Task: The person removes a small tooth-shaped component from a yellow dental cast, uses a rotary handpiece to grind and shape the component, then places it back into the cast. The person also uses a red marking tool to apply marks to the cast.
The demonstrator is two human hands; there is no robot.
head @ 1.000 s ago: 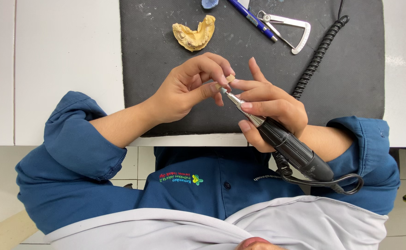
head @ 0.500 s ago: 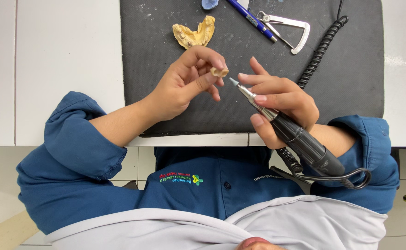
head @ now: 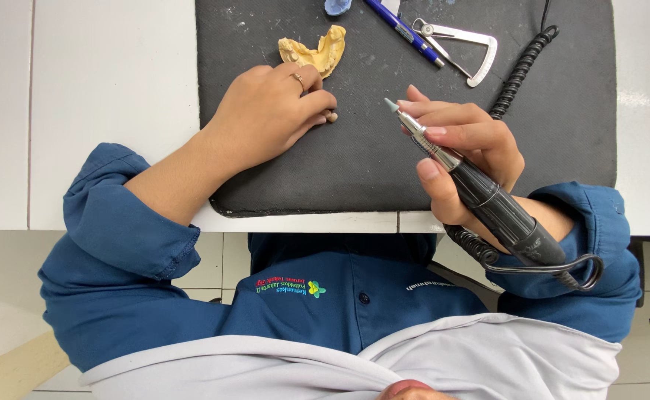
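My left hand (head: 265,111) lies palm down on the black mat (head: 369,170), with a ring on one finger. Its fingertips pinch a small tan piece (head: 331,115) that rests against the mat. My right hand (head: 465,155) grips a black and silver rotary handpiece (head: 488,204) like a pen. The bur tip (head: 391,105) points up and left, a short gap away from the small piece. A yellow plaster dental cast (head: 314,50) sits on the mat just beyond my left hand.
A blue pen (head: 402,31), a metal caliper (head: 465,44) and a bluish lump (head: 337,6) lie at the mat's far edge. The handpiece's coiled black cable (head: 521,70) runs along the mat's right side. The mat sits on a white table (head: 110,89).
My left hand has dropped from in front of the bur down onto the mat with the small piece. The right hand and the handpiece have drawn apart from it, to the right.
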